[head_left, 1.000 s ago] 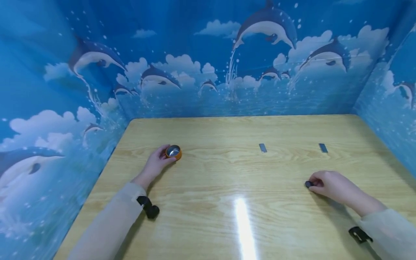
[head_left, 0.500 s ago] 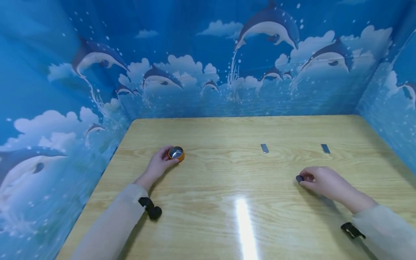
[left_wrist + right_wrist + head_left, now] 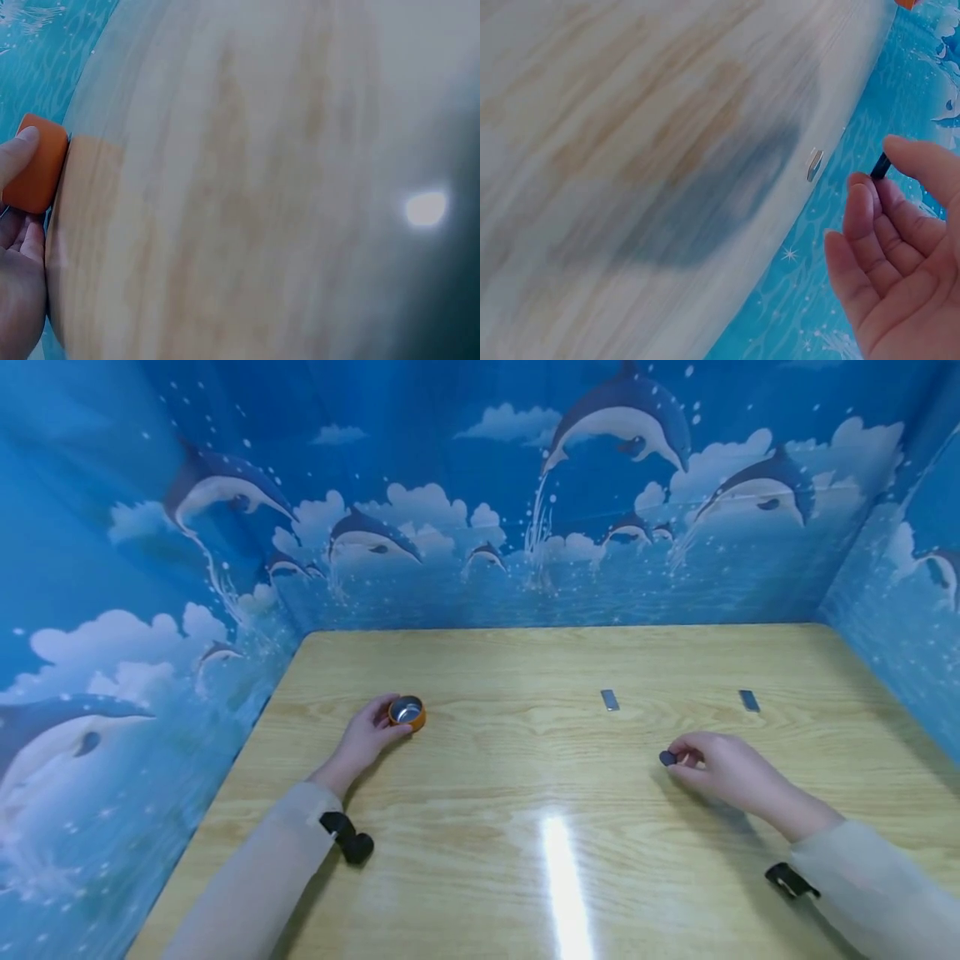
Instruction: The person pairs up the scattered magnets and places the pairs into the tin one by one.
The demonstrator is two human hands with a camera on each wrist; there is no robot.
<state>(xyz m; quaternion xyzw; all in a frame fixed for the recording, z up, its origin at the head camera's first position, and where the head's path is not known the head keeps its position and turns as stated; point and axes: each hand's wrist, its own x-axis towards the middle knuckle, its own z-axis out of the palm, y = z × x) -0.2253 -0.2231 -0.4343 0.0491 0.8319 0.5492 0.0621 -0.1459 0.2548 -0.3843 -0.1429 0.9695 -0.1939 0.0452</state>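
Note:
My left hand [image 3: 365, 737] grips a small orange round bowl [image 3: 420, 720] with a shiny metal inside, at the left of the wooden table. In the left wrist view the thumb lies along the orange wall [image 3: 43, 169] of that bowl, and fingers curl beneath. Over the right half of the table, my right hand [image 3: 723, 768] pinches a small dark disc [image 3: 667, 758] between thumb and fingertips. Seen edge-on in the right wrist view, the dark disc [image 3: 880, 166] looks thin, with the other fingers loosely curled below it.
Two small flat grey rectangles lie toward the back: one grey plate [image 3: 610, 700] right of centre, another darker plate [image 3: 748, 701] farther right. A dolphin-print curtain [image 3: 480, 527] borders the wooden table [image 3: 480, 877] at the back and sides.
My right hand has moved left and a little toward the back, carrying the dark disc. The left hand still holds the orange bowl in about the same place.

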